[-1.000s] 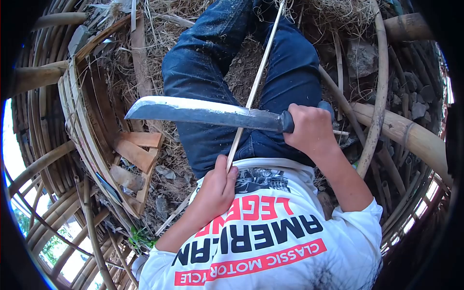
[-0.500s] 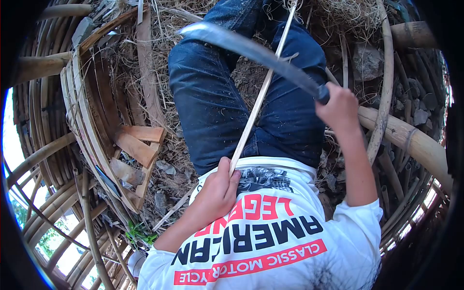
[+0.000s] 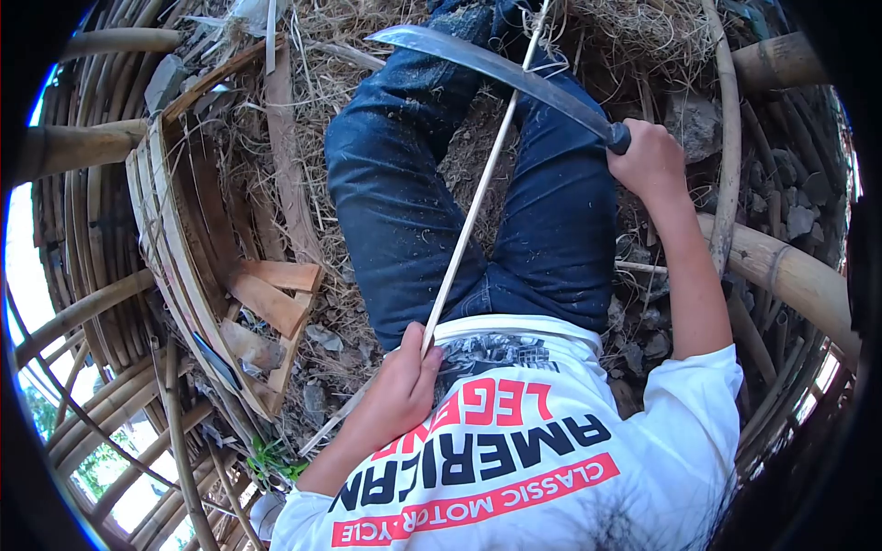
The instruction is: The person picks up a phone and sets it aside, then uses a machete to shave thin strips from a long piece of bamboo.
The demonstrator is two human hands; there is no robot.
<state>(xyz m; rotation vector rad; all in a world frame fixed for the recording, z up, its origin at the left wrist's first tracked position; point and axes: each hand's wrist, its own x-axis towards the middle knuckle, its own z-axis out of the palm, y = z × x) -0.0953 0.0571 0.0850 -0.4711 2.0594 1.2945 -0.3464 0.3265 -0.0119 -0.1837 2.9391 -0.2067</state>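
Note:
A long, thin pale strip point(image 3: 473, 211) runs from the waist up between the legs in blue jeans. My left hand point(image 3: 401, 390) is closed on its lower part, just over the white shirt. In my right hand point(image 3: 649, 158) is the dark handle of a long curved blade point(image 3: 501, 69). The blade points to the upper left and crosses the strip near the knees; whether its edge touches the strip I cannot tell. A thin curled shaving point(image 3: 548, 66) sticks out beside the crossing. The strip's far end leaves the top of the view.
Flat wooden pieces point(image 3: 266, 294) and long slats lie at the left. Bamboo poles point(image 3: 781, 275) cross the right side among stones point(image 3: 694, 127). Dry shavings point(image 3: 634, 37) cover the ground at the top. Bamboo lattice point(image 3: 119, 395) stands at the lower left.
The blade and my right hand have moved up, farther along the strip. My left hand has shifted slightly down and left, still on the strip.

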